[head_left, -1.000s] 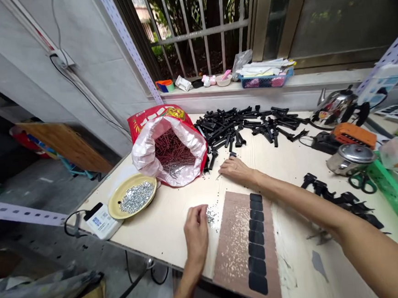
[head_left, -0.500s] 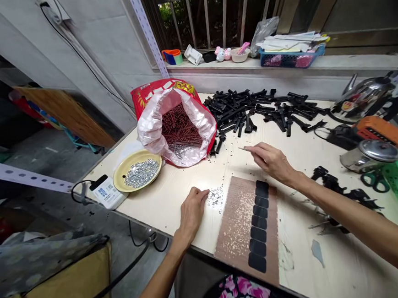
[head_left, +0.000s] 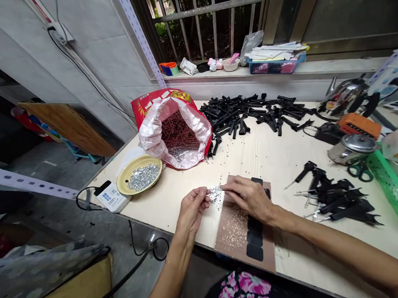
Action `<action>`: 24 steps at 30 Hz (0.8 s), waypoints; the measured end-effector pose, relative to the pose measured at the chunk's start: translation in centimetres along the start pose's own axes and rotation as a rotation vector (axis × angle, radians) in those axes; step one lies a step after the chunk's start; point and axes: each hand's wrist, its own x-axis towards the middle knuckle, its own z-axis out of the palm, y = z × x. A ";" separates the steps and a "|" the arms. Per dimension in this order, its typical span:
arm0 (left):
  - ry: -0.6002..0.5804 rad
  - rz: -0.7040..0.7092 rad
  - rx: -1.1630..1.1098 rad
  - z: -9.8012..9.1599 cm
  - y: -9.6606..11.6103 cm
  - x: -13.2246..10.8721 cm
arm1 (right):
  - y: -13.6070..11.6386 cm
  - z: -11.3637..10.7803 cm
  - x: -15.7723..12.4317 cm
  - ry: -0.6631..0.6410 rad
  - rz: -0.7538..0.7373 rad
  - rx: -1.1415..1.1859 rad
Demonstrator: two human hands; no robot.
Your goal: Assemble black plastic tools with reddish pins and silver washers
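Note:
My left hand (head_left: 192,210) is closed in a pinch at the left edge of a small pile of tiny silver pieces (head_left: 216,199) on the table. Whatever lies between its fingertips is too small to name. Opposite it, my right hand (head_left: 249,196) pinches a thin rod, barely visible, pointing toward the left fingertips. That hand hovers over a brown board (head_left: 225,243) with a worn, speckled surface and a column of black rounded squares (head_left: 254,251), some hidden beneath the hand.
A red bag (head_left: 205,121) of long reddish-brown pins stands behind, beside a yellow dish (head_left: 122,185) of silver pieces. Black plastic parts (head_left: 230,112) are heaped at the back. Black parts with metal pins (head_left: 340,197), a lidded metal cup (head_left: 352,148), scissors (head_left: 359,171) and a green basket (head_left: 392,193) lie right.
My right hand has moved left and nearer, from above the board's far end to beside the left hand. My left hand has turned slightly, still pinching by the silver pieces. The view has shifted right.

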 end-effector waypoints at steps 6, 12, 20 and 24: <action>-0.025 0.026 -0.161 2.7 0.1 -1.4 | -0.6 0.5 -0.3 -0.033 0.018 -0.069; -0.069 0.082 -0.137 3.2 -0.4 -1.7 | -0.2 0.0 -1.0 -0.004 0.036 -0.156; -0.045 0.120 -0.079 3.9 -0.8 -1.5 | -0.2 -0.2 -1.2 0.012 0.032 -0.150; -0.061 0.096 -0.101 4.1 -0.9 -1.5 | -0.2 -0.4 -1.2 0.020 0.031 -0.166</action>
